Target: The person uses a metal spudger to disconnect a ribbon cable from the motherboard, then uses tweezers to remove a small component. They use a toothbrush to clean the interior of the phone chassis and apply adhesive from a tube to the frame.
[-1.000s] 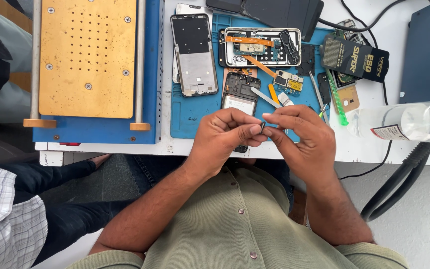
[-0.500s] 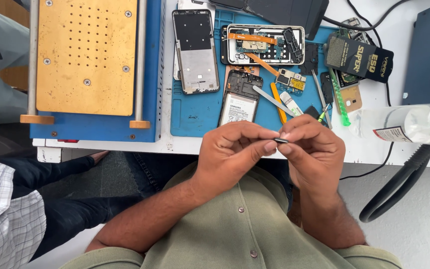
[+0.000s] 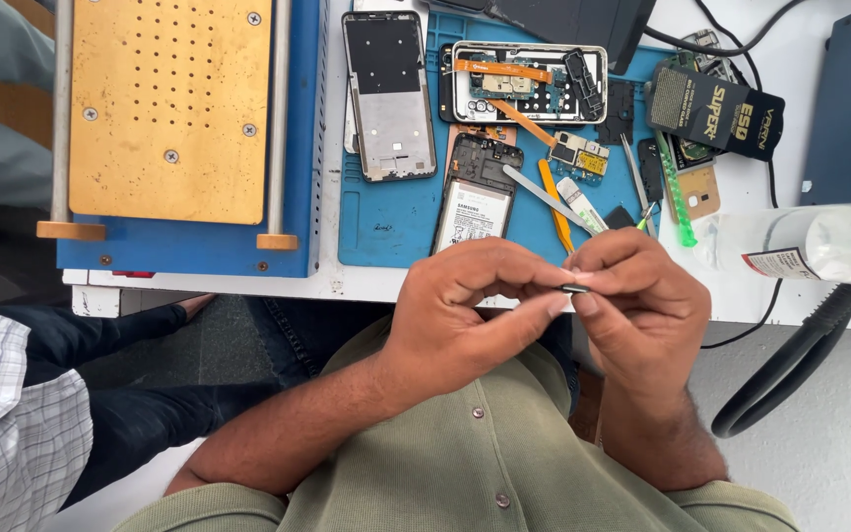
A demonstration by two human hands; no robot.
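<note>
My left hand (image 3: pixel 470 315) and my right hand (image 3: pixel 642 305) meet just in front of the table edge, above my olive shirt. Between their fingertips they pinch a tiny dark metal part (image 3: pixel 573 289); most of it is hidden by the fingers. Right behind the hands lies an opened phone with its battery showing (image 3: pixel 475 202) on a blue work mat (image 3: pixel 386 217). Further back are a bare phone frame (image 3: pixel 388 94) and a second opened phone with an orange flex cable (image 3: pixel 524 84).
A blue machine with a tan perforated plate (image 3: pixel 169 108) stands at the left. Tweezers (image 3: pixel 549 197), an orange pry tool (image 3: pixel 556 212) and a green stick (image 3: pixel 677 202) lie on the mat. A clear bottle (image 3: pixel 819 241) and black hose (image 3: pixel 790 365) are at right. Another person's checked sleeve (image 3: pixel 2 433) shows lower left.
Both hands, still joined on the small part, sit slightly further right and lower in view. The fingers have shifted their pinch a little.
</note>
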